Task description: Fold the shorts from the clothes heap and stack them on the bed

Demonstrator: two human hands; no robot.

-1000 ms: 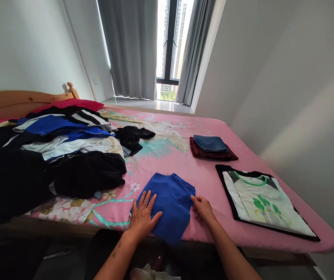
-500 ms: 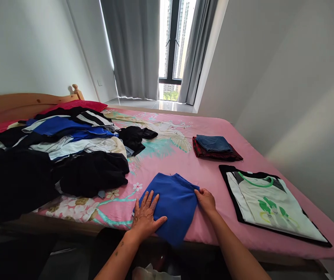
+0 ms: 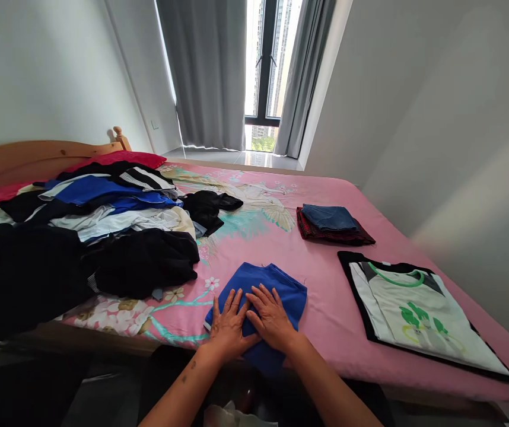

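Now | your left hand (image 3: 228, 326) and right hand (image 3: 273, 319): spread, gripping nothing | blue garment (image 3: 267, 277) on bed (image 3: 325, 326), likely pressed to lie flat

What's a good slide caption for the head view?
Left hand and right hand rest on a blue garment between a clothes heap and a folded green-collared T-shirt.

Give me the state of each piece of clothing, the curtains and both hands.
Blue garment: laid flat, layered
Left hand: open, resting on blue garment
Right hand: open, resting on blue garment
Clothes pile: unfolded, jumbled
White T-shirt: folded, printed side up
Black garment: flat beneath white T-shirt
Denim garment: folded
Red plaid garment: folded beneath denim garment
Gray curtains: partly open
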